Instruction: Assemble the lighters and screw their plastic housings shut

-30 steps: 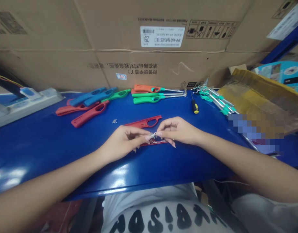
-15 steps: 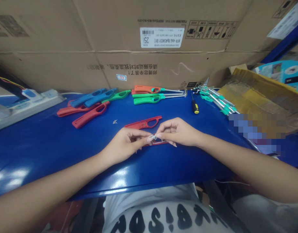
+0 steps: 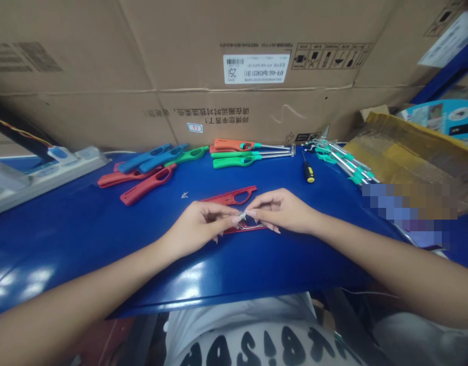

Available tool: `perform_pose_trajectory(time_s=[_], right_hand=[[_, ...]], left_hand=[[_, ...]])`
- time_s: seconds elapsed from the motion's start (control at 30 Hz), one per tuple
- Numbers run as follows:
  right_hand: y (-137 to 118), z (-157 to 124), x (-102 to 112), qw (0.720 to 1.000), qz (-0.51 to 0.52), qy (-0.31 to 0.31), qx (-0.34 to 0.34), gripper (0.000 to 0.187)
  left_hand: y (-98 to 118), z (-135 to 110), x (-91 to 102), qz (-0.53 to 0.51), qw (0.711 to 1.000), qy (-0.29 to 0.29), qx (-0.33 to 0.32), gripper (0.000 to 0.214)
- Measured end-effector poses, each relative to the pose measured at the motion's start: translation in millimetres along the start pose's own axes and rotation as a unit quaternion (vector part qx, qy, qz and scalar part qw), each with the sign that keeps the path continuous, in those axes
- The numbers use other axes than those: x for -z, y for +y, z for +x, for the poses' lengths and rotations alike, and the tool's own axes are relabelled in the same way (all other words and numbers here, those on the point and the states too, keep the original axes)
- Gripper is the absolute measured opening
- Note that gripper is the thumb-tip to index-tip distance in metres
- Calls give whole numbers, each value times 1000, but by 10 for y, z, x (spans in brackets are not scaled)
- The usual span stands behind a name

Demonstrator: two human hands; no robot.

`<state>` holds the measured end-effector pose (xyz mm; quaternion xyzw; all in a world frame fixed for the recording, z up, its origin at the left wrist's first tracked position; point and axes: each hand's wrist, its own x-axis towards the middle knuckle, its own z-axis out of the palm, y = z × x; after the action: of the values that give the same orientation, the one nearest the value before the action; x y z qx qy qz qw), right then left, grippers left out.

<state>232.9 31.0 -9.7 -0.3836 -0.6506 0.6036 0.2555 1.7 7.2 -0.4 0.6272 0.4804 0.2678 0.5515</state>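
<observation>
My left hand and my right hand meet at the middle of the blue table. Between their fingertips is a small pale part, pinched from both sides; its exact kind is too small to make out. Right under the fingers lies a red lighter shell half with a white wire in it, partly hidden by my hands. Just beyond my hands rests another red lighter shell half, with a loop-shaped trigger opening at its right end.
Blue, red and green lighter handles lie at the back left. Assembled orange and green lighters are at the back, by a yellow-black screwdriver. Metal tubes with green parts lie right. A power strip borders the left; cardboard stands behind.
The whole view has shifted slightly. My hands stay together, and the small pale part between the fingertips has turned a little. More of the near red shell shows beneath it.
</observation>
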Motion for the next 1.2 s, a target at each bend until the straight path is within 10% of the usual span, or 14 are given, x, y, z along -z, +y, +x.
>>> perform_pose_trajectory(time_s=[0.9,1.2], right_hand=[[-103,-22,4,1000,-28,6,3,38],[-126,-24,30,999,-28,19,-1,43]], left_hand=[[41,-54,105,100,993,0,-62,39],[57,-70,220,335,911,-7,-242,19]])
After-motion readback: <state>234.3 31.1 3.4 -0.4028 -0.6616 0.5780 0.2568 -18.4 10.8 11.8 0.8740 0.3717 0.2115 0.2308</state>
